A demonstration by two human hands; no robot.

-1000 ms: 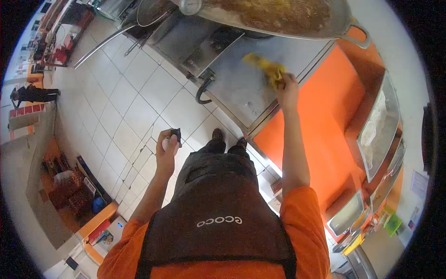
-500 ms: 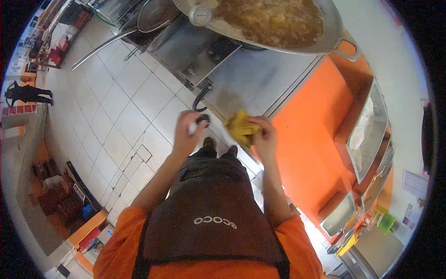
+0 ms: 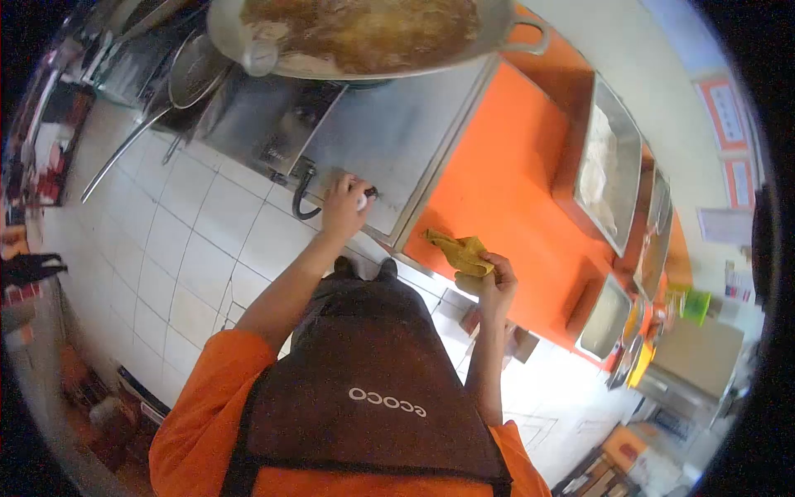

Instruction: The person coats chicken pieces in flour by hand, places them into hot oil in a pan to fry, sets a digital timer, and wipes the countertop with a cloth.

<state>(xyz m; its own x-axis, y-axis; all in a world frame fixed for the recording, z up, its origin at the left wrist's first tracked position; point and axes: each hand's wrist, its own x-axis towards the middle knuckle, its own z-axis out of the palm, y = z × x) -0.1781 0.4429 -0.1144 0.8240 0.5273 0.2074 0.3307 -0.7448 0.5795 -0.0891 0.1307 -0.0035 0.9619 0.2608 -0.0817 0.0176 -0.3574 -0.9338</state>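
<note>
My left hand [image 3: 345,207] is closed round a small white object with a black top [image 3: 365,199], over the near edge of the steel stove top [image 3: 385,137]. What the object is, I cannot make out. A crumpled yellow cloth [image 3: 464,255] hangs from the pinched fingers of my right hand [image 3: 498,280], above the near edge of the orange counter [image 3: 505,190]. Beyond both hands, a large pan [image 3: 502,25] of brown bubbling liquid sits on the stove, with a round dial [image 3: 260,59] at its rim.
A long-handled strainer [image 3: 195,73] lies left of the pan, its handle over the tiled floor [image 3: 199,240]. A black hose [image 3: 301,195] curves at the stove's edge. Metal trays [image 3: 619,166] line the counter's right side. A person in dark clothes [image 3: 29,269] is at far left.
My left hand has moved up and over the stove top with the small object. The cloth has left the stove with my right hand and is now over the orange counter's edge. The view has turned right.
</note>
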